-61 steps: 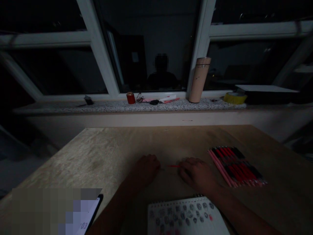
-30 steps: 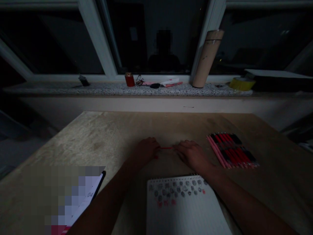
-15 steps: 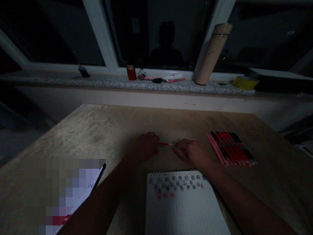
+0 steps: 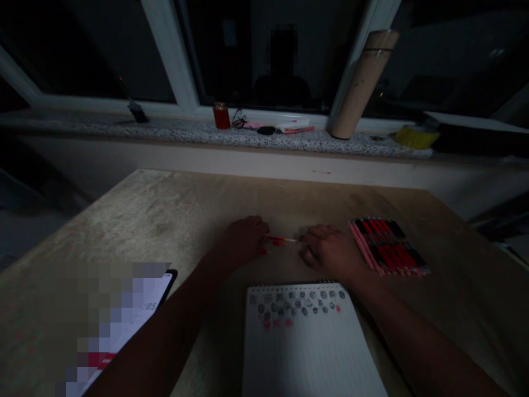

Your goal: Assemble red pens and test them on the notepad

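Note:
My left hand [image 4: 247, 238] rests on the table with its fingers closed on one end of a thin pen refill [image 4: 285, 239], red on the left and pale toward the right. My right hand [image 4: 326, 247] lies opposite, fingers curled at the refill's other end; its grip is partly hidden in the dim light. Small red bits [image 4: 263, 251] lie by my left fingertips. Just below the hands is a spiral notebook [image 4: 306, 353], lined, with rows of dark scribbled circles and several red marks near its top.
Right of my right hand lie rows of red and black pens [image 4: 390, 248] with pink ones along the edge. A phone [image 4: 149, 309], partly blurred out, lies beside my left forearm. The windowsill [image 4: 182, 131] bears a red jar [image 4: 221, 117], a tall wooden cylinder [image 4: 363, 85] and yellow tape [image 4: 415, 138].
My right hand has moved slightly right, away from my left hand, and the gap between them is wider. More red shows below the refill. The view has shifted a little.

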A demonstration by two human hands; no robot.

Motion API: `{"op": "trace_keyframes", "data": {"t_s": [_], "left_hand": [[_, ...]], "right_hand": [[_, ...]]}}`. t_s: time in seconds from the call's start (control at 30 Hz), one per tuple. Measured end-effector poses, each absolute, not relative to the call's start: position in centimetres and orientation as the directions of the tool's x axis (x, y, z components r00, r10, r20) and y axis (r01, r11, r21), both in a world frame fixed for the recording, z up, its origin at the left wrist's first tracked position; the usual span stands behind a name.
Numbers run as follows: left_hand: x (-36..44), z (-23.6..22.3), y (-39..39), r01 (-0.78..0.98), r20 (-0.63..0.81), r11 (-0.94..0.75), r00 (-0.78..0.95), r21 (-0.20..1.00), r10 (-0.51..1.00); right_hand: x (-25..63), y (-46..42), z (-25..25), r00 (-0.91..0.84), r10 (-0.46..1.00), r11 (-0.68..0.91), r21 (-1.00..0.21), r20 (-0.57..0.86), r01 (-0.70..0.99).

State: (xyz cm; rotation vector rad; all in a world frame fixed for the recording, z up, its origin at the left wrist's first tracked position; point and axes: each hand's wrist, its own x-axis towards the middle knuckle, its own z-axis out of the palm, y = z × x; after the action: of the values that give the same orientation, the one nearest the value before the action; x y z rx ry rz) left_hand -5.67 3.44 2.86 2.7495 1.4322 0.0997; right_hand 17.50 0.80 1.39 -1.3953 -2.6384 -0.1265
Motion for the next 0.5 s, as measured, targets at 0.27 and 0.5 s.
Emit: {"op": "trace_keyframes", "data": {"t_s": [0.27, 0.5], "left_hand": [[-4.9, 2.6, 3.3, 0.79, 0.021, -0.607, 0.608, 0.083, 0.794], [-3.1, 0.8, 3.0, 0.795, 0.059, -0.607, 0.605, 0.02, 0.794]], "right_hand": [[17.6, 0.7, 0.7, -0.522, 0.832, 0.535, -0.027, 0.188, 0.844], [16.0, 1.2, -0.3, -0.577, 0.767, 0.616, -0.07, 0.28, 0.785]]}}
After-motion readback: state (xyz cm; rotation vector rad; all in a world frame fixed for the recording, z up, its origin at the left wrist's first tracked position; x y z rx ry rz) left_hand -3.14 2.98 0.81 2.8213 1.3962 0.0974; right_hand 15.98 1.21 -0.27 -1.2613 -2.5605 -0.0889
